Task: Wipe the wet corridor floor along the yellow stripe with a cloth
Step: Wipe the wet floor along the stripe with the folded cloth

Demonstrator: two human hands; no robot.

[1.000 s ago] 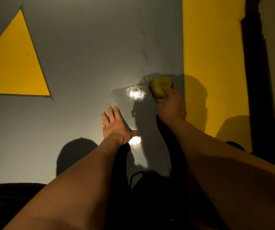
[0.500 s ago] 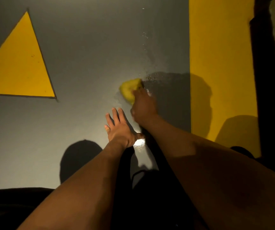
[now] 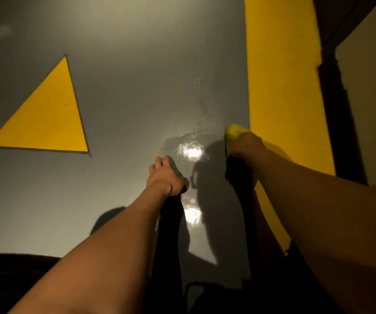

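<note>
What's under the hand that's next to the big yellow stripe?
A bright yellow cloth pokes out from under the right hand, pressed on the wet grey floor beside the yellow stripe. The hand covers the rest of the cloth.

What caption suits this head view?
Right hand wipes wet grey floor with yellow cloth beside yellow stripe.
</note>
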